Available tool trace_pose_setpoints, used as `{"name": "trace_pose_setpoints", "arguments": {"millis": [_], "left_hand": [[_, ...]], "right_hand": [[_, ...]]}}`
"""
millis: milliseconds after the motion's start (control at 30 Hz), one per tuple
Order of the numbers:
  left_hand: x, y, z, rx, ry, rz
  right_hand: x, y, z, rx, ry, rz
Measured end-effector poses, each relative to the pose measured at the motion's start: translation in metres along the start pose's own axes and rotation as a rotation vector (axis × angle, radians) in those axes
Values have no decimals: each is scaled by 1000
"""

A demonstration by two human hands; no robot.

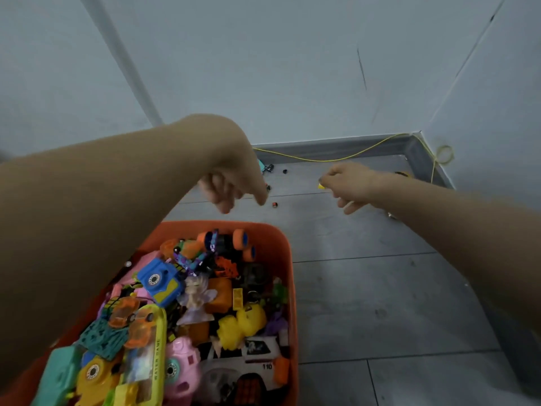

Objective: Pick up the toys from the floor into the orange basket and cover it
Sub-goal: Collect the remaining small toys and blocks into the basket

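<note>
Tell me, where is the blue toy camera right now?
The blue toy camera lies in the orange basket, on top of the pile toward its left side, beside the pale doll figure and partly under the person's left forearm.

A bare room corner in a home: grey tiled floor [380, 303], plain pale walls [263, 68], an orange basket [285, 259] heaped with toys [164, 281].

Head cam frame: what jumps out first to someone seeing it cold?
The orange basket at bottom centre, heaped with bright plastic toys such as a blue toy camera. Both bare arms stretch out over the grey floor: the left hand hangs with curled fingers just past the basket's far rim, and the right hand pinches a small yellow piece. A few tiny toys lie near the back wall.
</note>
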State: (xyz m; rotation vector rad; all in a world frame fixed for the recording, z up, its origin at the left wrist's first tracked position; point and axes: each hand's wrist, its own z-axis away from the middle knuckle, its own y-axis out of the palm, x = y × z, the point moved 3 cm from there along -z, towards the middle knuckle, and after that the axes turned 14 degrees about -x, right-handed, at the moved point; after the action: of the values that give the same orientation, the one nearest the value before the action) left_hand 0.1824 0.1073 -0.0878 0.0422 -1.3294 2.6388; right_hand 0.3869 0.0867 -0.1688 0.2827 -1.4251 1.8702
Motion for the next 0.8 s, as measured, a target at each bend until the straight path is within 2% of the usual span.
{"name": "trace_pose_setpoints", "arguments": {"millis": [100,167,233,367,500,633,800], "left_hand": [[-54,2,-29,-187,221,210],[-80,6,-48,-312,295,183],[-99,18,-70,-352,295,148],[-131,56,-114,-255,248,180],[-148,89,-157,-278,169,244],[-148,108,-199,-280,101,231],[-122,122,-231,-279,-119,90]], "right_hand": [[-28,-11,-15,-103,-73,347],[-49,-17,-26,-143,-77,419],[-73,-22,-38,-163,-13,418],[-117,-20,-63,-275,117,365],[-147,-13,-88,-419,126,322],[-169,-15,-115,-429,122,209],[-190,-15,-139,-401,156,157]]}}
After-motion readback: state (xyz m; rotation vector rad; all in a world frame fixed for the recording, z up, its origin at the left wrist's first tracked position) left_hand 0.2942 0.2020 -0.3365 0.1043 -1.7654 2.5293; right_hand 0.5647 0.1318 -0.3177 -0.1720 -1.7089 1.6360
